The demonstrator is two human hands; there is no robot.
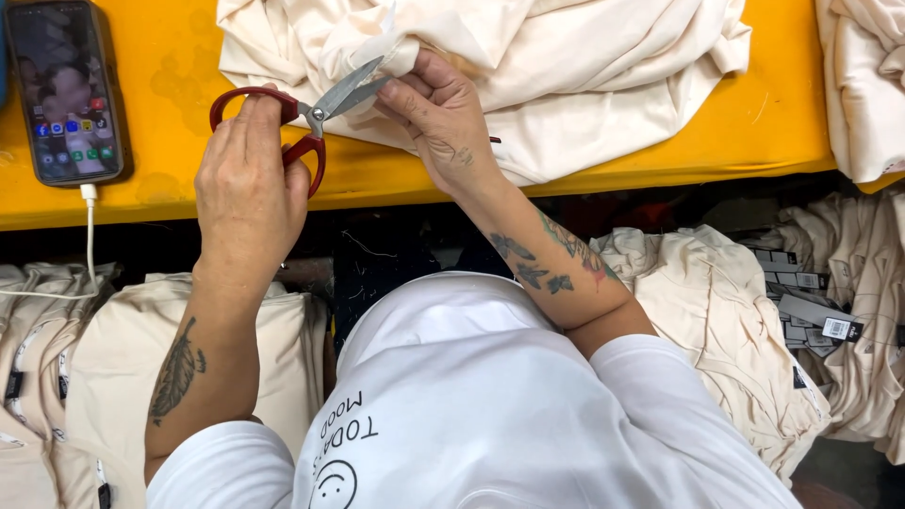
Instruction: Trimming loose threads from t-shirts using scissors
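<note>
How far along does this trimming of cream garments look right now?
Done, it seems: folded cream stacks sit below the yellow table, though I cannot tell if they are trimmed. In hand: the left hand works red-handled scissors at the cream garment that the right hand pinches. Possibly left: a loose pile with tags.

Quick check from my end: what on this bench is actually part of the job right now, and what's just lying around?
In use:
left hand holding the red-handled scissors
right hand pinching the cream garment at the blades

Lying about:
phone on its cable
folded stacks below the yellow table
tags
</note>
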